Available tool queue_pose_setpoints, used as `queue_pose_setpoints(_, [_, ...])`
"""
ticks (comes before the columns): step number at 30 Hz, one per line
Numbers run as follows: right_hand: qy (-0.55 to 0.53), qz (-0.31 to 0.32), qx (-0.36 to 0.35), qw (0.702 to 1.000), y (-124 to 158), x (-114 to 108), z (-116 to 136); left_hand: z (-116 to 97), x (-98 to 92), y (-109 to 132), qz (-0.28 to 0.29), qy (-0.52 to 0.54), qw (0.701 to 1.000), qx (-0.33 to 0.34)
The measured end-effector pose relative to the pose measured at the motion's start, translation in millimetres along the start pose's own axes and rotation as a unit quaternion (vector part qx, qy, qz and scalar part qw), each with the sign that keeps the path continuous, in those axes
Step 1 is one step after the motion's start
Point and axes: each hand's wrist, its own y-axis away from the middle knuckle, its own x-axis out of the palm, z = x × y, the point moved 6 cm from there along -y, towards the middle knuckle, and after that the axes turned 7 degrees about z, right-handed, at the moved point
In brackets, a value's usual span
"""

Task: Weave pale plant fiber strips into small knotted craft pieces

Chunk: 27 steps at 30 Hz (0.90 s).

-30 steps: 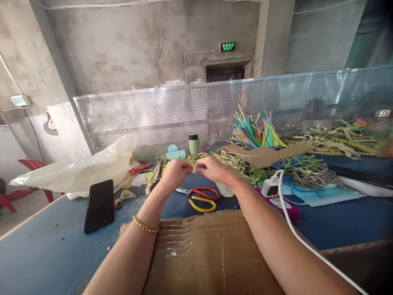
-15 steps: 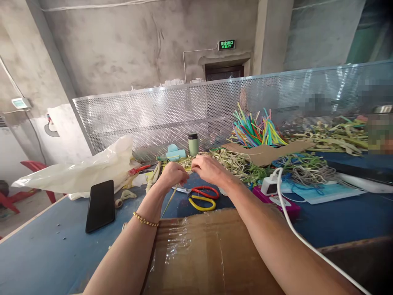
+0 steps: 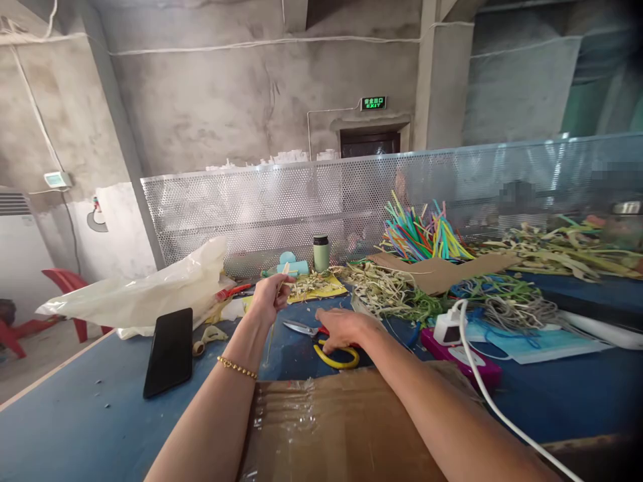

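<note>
My left hand (image 3: 271, 294) is closed, pinching a thin pale plant-fibre strip (image 3: 270, 345). One end of it pokes up above my fingers and the other hangs toward the table. Beside it, my right hand (image 3: 346, 329) reaches over the scissors (image 3: 337, 356), fingers apart and palm down. Those scissors lie flat with blades toward the left. One handle is yellow; the red one is mostly covered by my right hand, and whether the fingers touch it is hard to tell. Below both forearms sits a brown cardboard piece (image 3: 346, 428) with clear tape on it.
A black phone (image 3: 168, 353) and a clear plastic bag (image 3: 151, 288) lie left. Behind my hands are a green bottle (image 3: 321, 254) and dried strips (image 3: 386, 288). Colourful stems (image 3: 422, 234) stand farther back. A purple box (image 3: 472, 358) with a white charger and cable is at right.
My hands have separated. The right hand has come down and right onto the scissors, while the left keeps the strip. The head view has tilted up slightly.
</note>
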Motion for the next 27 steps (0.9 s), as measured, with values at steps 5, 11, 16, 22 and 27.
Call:
queue_pose_setpoints(5, [-0.070,0.008,-0.045,0.996,-9,8,-11,5,-5.1,-1,-0.021,0.011,1.000,-0.001])
queue_pose_setpoints(11, [-0.210,0.027,0.015,0.977,-12,9,-28,7,-11.7,-6,-0.020,0.038,0.999,0.002])
queue_pose_setpoints(16, [-0.490,-0.063,0.041,0.868,-5,-9,-42,5,-14.6,-9,-0.021,0.063,0.998,0.005])
queue_pose_setpoints(22, [-0.558,-0.135,-0.038,0.818,1,-29,-31,2,-25.0,-12,-0.045,0.079,0.996,0.015])
queue_pose_setpoints(27, [-0.535,-0.103,-0.028,0.838,-4,-19,-23,5,-22.4,-14,-0.034,0.081,0.996,0.010])
